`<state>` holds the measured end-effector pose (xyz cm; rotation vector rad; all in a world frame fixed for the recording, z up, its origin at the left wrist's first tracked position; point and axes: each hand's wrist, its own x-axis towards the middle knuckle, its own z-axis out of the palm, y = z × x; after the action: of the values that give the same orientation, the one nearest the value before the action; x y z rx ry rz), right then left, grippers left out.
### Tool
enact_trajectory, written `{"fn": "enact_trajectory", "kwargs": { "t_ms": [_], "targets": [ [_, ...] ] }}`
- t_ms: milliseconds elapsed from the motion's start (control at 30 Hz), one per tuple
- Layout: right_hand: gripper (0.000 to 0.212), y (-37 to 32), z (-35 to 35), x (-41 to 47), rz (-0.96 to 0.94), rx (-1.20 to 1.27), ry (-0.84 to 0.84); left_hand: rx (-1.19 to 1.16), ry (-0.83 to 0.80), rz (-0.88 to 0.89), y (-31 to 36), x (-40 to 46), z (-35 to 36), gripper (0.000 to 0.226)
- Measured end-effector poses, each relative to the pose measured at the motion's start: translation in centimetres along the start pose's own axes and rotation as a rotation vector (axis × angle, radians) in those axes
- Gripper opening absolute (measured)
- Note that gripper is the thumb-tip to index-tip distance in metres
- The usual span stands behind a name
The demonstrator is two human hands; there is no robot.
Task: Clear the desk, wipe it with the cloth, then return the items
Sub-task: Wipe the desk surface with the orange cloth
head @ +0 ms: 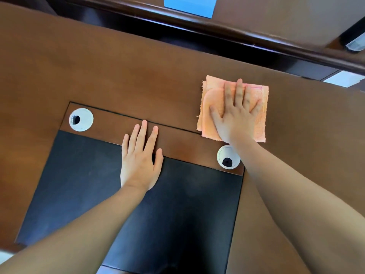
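A folded orange cloth (214,97) lies flat on the brown wooden desk (118,62), right of centre. My right hand (236,113) presses down on the cloth with its fingers spread. Flat on the desk, my left hand (141,159) rests with fingers apart and holds nothing, straddling the top edge of the black inlaid desk pad (79,175).
Two white cable grommets (81,119) (227,157) sit in the wooden strip above the pad. A dark raised ledge (217,26) runs along the desk's far edge, with a blue sheet (189,5) behind it. A pale object (356,45) lies at the far right.
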<state>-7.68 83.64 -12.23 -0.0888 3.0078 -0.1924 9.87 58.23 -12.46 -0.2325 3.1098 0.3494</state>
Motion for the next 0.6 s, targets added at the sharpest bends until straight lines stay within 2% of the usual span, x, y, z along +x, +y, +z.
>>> {"fn": "enact_trajectory", "kwargs": {
  "t_ms": [333, 600],
  "targets": [
    [0.082, -1.7, -1.4, 7.9, -0.021, -0.007, 0.015, 0.027, 0.024, 0.014, -0.1, 0.1, 0.3, 0.063],
    [0.082, -2.0, -1.3, 6.4, -0.018, 0.027, 0.006, 0.032, 0.021, 0.013, -0.2, 0.1, 0.4, 0.063]
  ]
}}
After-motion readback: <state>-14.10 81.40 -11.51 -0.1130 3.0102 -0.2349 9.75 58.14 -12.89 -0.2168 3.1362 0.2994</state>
